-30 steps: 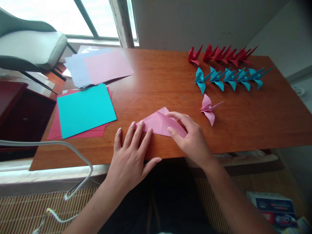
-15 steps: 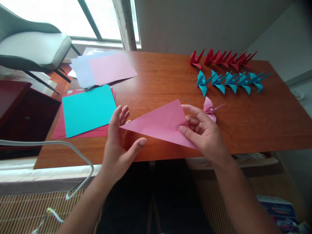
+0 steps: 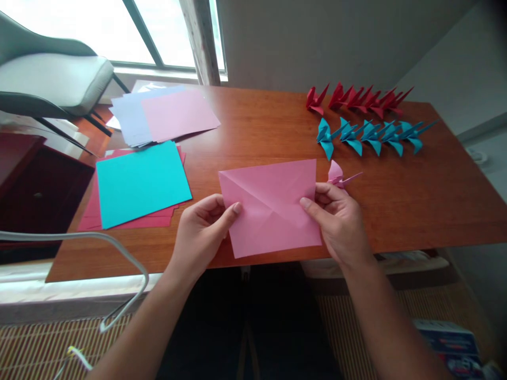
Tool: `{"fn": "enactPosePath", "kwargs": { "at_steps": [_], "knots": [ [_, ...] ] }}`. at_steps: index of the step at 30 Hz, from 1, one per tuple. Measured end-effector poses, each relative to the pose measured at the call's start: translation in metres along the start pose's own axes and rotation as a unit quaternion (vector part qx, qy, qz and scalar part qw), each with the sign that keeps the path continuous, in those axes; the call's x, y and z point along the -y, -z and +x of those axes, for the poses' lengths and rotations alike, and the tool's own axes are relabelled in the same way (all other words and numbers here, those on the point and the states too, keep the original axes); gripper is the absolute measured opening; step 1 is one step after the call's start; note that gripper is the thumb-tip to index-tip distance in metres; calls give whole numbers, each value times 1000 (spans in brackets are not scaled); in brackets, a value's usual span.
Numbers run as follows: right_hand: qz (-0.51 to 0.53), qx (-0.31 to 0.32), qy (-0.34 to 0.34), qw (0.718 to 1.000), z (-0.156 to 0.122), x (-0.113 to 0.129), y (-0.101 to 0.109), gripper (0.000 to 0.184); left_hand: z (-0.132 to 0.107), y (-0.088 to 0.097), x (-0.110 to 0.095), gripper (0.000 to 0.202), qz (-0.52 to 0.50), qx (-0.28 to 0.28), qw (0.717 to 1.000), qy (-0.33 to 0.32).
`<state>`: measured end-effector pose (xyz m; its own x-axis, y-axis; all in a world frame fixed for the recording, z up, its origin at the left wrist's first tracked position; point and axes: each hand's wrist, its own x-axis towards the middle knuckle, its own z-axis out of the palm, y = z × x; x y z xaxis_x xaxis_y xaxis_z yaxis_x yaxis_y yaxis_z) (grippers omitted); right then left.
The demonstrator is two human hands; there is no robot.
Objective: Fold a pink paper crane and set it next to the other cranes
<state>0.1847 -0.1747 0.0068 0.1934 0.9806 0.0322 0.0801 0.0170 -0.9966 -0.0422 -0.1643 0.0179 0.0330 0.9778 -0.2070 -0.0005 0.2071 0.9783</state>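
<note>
A square pink sheet of paper [image 3: 273, 211] with diagonal creases is spread open above the front edge of the table. My left hand [image 3: 204, 229] pinches its left edge, thumb on top and fingers behind. On the opposite edge, my right hand [image 3: 340, 221] grips the same sheet between thumb and fingers. Just beyond the right hand stands a folded pink paper crane [image 3: 336, 176], partly hidden by the fingers.
Blue paper cranes [image 3: 372, 137] and red paper cranes [image 3: 356, 98] stand in rows at the back right. Left lie turquoise paper [image 3: 142, 184] over red sheets [image 3: 87, 216], and a pale paper stack [image 3: 182, 113]. A white cable [image 3: 119, 245] curves past the table's left front.
The pink paper has gone from a folded triangle to an opened square. My left hand, earlier open beside it, now grips its left edge; the right hand still holds the other side.
</note>
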Motion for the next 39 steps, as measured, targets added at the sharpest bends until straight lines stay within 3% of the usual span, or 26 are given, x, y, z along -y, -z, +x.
{"fn": "enactPosePath", "kwargs": {
  "at_steps": [6,11,14,18,22,24,26,30,34,39],
  "knots": [
    [-25,1,0,1000,-1,-14,1,16,5,8,7,25,153,-9,986,-73],
    [-50,26,-11,998,0,-23,3,14,10,13,11,26,275,-12,952,-137],
    [-90,36,-5,995,1,-25,4,17,12,13,11,26,381,-22,906,-183],
    [-189,26,30,981,1,-25,2,35,11,11,13,18,504,-57,836,-211],
    [-287,12,76,955,-1,-22,1,49,7,8,14,61,583,-105,761,-265],
    [-339,-6,119,933,-3,-19,2,53,4,8,15,54,597,-64,730,-327],
    [-379,2,177,908,-5,-16,3,51,3,9,15,40,594,16,710,-378],
    [-396,134,272,867,-13,-10,6,43,1,11,17,36,572,154,704,-391],
    [-435,259,282,815,-24,-9,12,56,0,14,18,43,575,207,701,-368],
    [-472,336,276,767,-39,-8,23,67,-8,24,15,45,561,239,705,-362]
  ]
}}
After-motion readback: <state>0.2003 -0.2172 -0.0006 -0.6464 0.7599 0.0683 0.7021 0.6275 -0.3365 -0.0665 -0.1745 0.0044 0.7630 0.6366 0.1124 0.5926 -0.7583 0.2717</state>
